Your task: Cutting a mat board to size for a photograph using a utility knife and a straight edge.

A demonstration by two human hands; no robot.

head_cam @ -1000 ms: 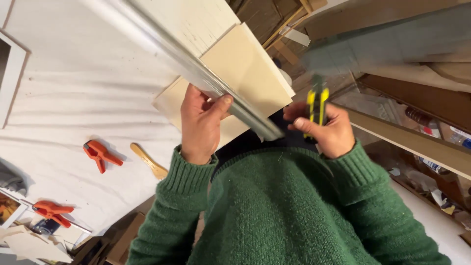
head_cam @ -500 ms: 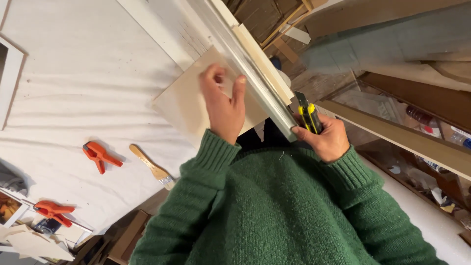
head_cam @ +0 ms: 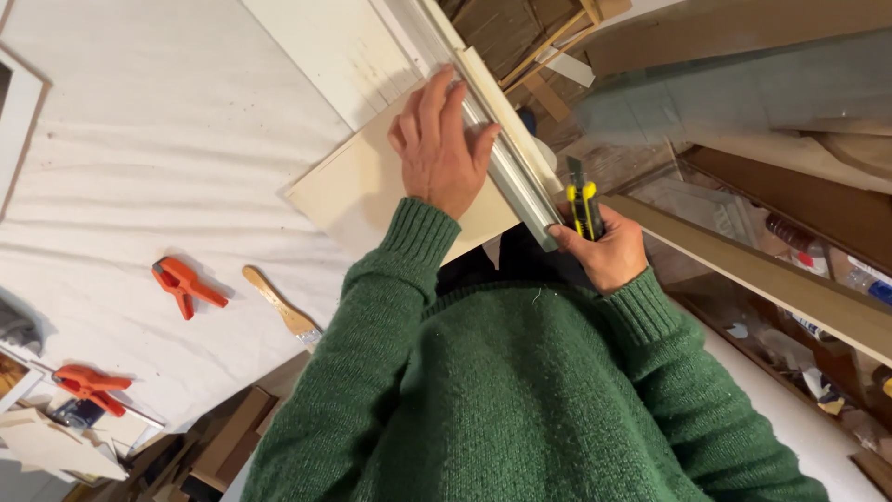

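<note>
A pale thin wooden board [head_cam: 358, 186] lies on the white-covered table [head_cam: 167, 130]. A long metal straightedge [head_cam: 506, 172] rests across the board near its right edge. My left hand [head_cam: 437, 144] presses flat on the board with its fingertips against the straightedge. My right hand [head_cam: 604, 246] grips a yellow and black utility knife [head_cam: 583, 200], blade pointing away from me, just beside the near end of the straightedge. Green sweater sleeves cover both arms.
Two orange spring clamps [head_cam: 186, 284] [head_cam: 88, 386] and a wooden-handled brush [head_cam: 279, 302] lie on the table at left. Wooden beams [head_cam: 771, 279], planks and shelves with clutter fill the right side. Scrap boards [head_cam: 56, 446] sit at the lower left.
The board and straightedge have shifted to lie flatter and farther from me. My left hand moved from gripping the board's edge to pressing on top. The knife came down beside the straightedge.
</note>
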